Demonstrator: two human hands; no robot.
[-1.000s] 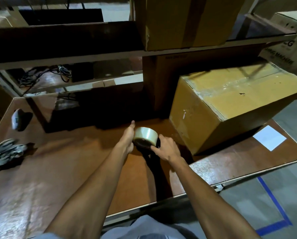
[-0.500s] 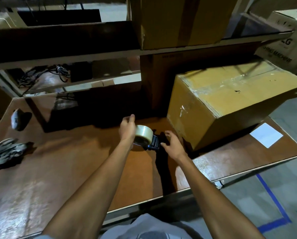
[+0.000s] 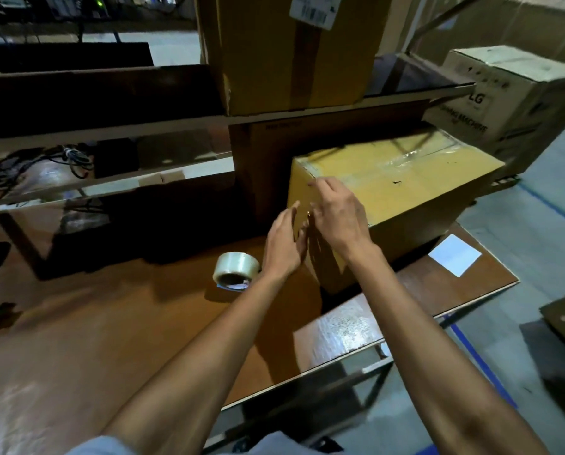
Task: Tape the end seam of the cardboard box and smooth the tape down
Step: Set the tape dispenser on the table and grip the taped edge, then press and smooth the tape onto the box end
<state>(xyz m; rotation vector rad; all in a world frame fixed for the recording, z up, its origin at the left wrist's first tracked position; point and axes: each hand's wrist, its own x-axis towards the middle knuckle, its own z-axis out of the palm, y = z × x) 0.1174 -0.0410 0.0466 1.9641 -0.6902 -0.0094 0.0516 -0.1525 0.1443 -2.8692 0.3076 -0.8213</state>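
Observation:
A yellow-brown cardboard box (image 3: 406,188) lies on the brown table (image 3: 110,323), with clear tape shining along its top. Its near end face points toward me. My left hand (image 3: 282,244) is flat, fingers apart, against the lower left of that end face. My right hand (image 3: 337,211) is spread over the upper part of the same face, fingertips near the top edge. Both hands press on the box and hold nothing. A roll of clear tape (image 3: 237,267) lies on the table just left of my left wrist.
A tall cardboard box (image 3: 291,50) stands on the shelf above. A printed carton (image 3: 511,96) sits at the right. A white paper sheet (image 3: 455,254) lies by the table's right corner. Cables (image 3: 28,165) crowd the lower shelf at left. Concrete floor with blue lines lies beyond the table edge.
Both hands have let go of the tape roll, which now lies on the table, and have moved up and right onto the box's end face.

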